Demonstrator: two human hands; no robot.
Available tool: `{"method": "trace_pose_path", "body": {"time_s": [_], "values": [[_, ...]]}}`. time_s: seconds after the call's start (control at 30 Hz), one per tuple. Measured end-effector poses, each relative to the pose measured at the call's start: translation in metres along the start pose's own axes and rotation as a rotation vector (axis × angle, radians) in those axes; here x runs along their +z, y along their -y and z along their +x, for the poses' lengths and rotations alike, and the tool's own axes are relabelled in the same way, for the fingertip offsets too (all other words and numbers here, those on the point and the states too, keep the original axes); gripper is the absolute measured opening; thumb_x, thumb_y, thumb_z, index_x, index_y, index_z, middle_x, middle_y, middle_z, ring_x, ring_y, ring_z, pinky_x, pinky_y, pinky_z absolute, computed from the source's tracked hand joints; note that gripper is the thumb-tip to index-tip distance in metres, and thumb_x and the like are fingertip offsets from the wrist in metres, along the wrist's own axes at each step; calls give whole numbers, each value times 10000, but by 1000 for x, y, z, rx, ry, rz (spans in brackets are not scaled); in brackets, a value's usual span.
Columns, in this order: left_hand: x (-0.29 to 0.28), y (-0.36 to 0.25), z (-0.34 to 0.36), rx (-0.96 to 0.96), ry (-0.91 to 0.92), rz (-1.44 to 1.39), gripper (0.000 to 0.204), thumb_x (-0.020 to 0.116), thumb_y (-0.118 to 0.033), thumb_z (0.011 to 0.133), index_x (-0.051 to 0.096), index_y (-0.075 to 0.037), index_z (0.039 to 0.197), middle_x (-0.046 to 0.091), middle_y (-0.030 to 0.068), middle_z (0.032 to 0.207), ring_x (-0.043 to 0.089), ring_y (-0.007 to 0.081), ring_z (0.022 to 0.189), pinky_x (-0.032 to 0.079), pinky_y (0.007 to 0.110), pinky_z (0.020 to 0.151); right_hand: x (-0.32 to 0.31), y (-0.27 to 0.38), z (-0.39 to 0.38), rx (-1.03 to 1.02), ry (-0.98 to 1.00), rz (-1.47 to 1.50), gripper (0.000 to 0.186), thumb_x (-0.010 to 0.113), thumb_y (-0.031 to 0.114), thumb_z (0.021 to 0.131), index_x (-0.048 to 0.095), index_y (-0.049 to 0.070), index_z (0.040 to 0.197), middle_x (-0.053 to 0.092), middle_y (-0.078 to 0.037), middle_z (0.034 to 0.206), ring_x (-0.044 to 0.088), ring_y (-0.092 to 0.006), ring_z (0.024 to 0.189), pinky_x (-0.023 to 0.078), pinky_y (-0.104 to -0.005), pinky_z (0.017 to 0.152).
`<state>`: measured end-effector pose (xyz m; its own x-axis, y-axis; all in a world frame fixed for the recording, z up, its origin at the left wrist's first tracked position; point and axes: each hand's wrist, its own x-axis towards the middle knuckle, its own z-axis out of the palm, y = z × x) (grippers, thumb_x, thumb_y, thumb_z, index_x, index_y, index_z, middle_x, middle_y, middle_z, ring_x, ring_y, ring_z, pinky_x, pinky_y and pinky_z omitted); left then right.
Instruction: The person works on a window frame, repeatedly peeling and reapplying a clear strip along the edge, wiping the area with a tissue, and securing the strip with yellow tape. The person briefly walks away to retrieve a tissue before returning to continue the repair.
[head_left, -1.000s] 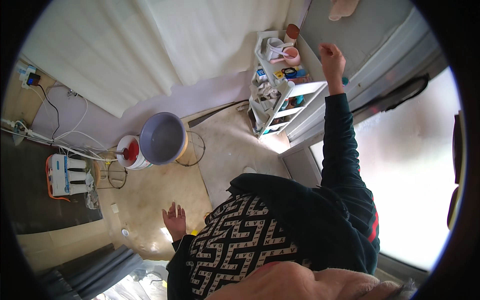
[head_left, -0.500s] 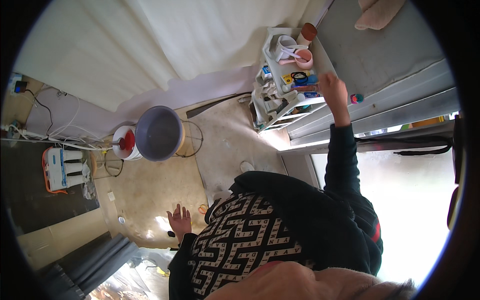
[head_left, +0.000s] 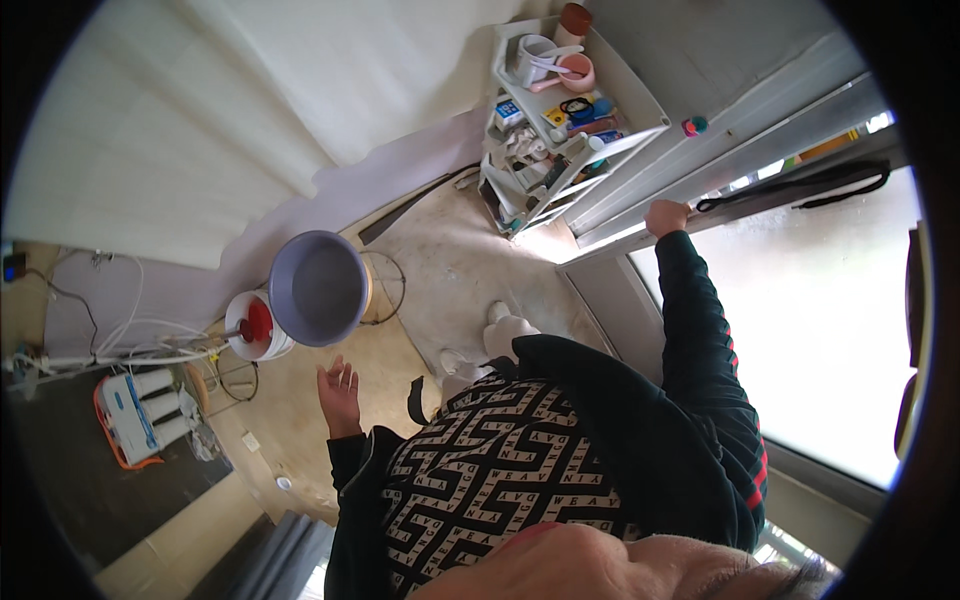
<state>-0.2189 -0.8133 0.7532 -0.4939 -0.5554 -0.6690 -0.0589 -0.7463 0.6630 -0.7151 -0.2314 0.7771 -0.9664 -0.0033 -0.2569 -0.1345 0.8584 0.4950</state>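
Note:
My right hand (head_left: 667,217) is closed at the edge of a frosted-glass door (head_left: 790,320), arm stretched out to the right. Beside its knuckles a black strap (head_left: 835,185) runs along the door's dark rail. What the fingers wrap round, rail or strap end, is hidden. On the left, my left hand (head_left: 340,398) hangs in the air with fingers apart and nothing in it. A grey-purple basin (head_left: 320,288) stands just beyond that hand, apart from it.
A white tiered cart (head_left: 640,130) at the back right carries cups, tubes and bottles. A white bucket (head_left: 272,345) with something red inside stands beside the basin, near a wire ring stand (head_left: 385,287). A filter unit (head_left: 145,415) sits at the left, below a pale curtain (head_left: 200,130).
My right hand has moved from beside the cart to the door's edge. My left hand has risen toward the basin. The whole view has shifted and turned a little.

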Motion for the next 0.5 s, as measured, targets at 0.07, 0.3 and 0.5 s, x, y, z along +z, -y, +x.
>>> {"method": "trace_pose_path", "body": {"time_s": [0.07,0.3,0.5], "values": [[21,-7,16,-49,19,30,468,455,-498,1038,636,-82,923,505,87,1490,467,247,1286,346,420,1094,5,5,0,14,-31,5,300,650,427,865,761,159,939,750,-83,1001,707,-309,974,434,-591,913],[159,-8,47,-157,380,88,473,468,-509,1037,620,-84,896,495,85,1499,463,243,1311,351,400,1089,4,41,-51,-106,-217,131,331,682,467,812,752,144,826,732,-98,850,709,-314,830,467,-600,783],[263,-40,51,-213,718,186,471,394,-452,1074,617,-82,887,447,117,1537,462,250,1332,360,414,1112,-29,75,-107,-172,-278,244,344,727,477,763,739,134,737,696,-68,707,689,-287,679,439,-474,571]]}}
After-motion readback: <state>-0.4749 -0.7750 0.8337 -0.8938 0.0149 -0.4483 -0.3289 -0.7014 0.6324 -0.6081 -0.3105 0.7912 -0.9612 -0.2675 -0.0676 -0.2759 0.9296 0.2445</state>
